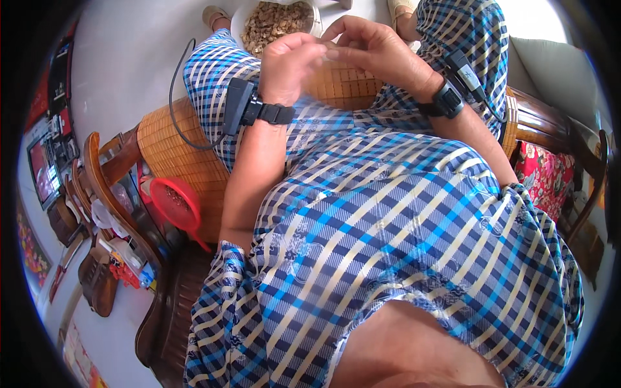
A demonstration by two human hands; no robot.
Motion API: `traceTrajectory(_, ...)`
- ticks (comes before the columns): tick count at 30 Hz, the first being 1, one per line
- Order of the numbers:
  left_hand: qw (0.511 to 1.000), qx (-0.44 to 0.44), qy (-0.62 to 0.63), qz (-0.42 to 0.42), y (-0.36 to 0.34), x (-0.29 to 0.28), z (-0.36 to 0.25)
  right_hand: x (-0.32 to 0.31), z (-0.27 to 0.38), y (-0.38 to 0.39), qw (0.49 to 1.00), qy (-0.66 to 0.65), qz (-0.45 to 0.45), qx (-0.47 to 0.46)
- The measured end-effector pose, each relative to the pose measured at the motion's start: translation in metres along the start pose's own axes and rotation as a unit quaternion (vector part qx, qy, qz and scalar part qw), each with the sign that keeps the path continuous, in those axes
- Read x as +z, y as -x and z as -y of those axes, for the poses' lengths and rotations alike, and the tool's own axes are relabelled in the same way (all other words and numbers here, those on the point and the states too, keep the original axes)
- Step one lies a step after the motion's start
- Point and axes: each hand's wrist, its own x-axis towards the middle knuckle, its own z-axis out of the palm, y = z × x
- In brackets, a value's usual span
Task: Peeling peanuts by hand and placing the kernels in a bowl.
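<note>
Two hands, two black wrist bands, two black boxes, one small piece, one tub and two shoes can be counted from near to far; the bits in the tub are too many to count. Checked clothes (388,239) fill the near part of the view, and both forearms reach out over the lap. The left hand (283,70) is raised, wrist up, its fingers blurred and bent inward; a box (239,107) sits at its band (278,114). The right hand (381,53) comes in from the other side, thumb and forefinger pinched on the small piece (331,49), its band (447,99) just beside the second box (464,74). The hands meet at the fingertips; whether the left one also grips the piece, I cannot tell. Fingers hide most of the piece, which is held above the gap between the knees. Left of the body, a red basin (191,218) with small brown bits rests by a slatted mat (169,145), and a black cable (171,97) loops over the mat's edge. A floral cushion (545,171) lies to the right. Beyond the hands, which partly block it, the white tub (317,24) of brown bits (275,26) stands on the floor (139,58), between the shoes (215,14).
</note>
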Motion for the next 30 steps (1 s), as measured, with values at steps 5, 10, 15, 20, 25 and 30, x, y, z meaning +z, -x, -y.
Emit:
traceTrajectory(5,1.000,0.017,-0.014,0.003,-0.002,-0.005,0.008,0.006,0.002,0.002,0.999,-0.025,-0.019,0.045)
traceTrajectory(10,0.999,0.039,0.023,0.009,-0.001,-0.004,0.018,0.006,0.010,-0.002,1.000,0.002,-0.007,0.009)
traceTrajectory(15,0.999,0.036,0.016,-0.003,-0.004,-0.004,0.025,0.009,0.008,-0.001,1.000,0.023,-0.010,0.005)
traceTrajectory(20,0.998,-0.051,0.029,0.017,-0.005,-0.009,0.015,0.004,0.010,-0.003,0.999,-0.037,0.000,0.013)
traceTrajectory(25,0.998,-0.054,0.009,0.012,-0.002,-0.010,0.009,0.005,0.006,-0.003,0.994,-0.102,0.027,0.016)
traceTrajectory(30,0.999,-0.046,0.016,0.008,-0.004,-0.012,0.010,0.007,-0.008,0.001,0.998,-0.021,0.010,0.054)
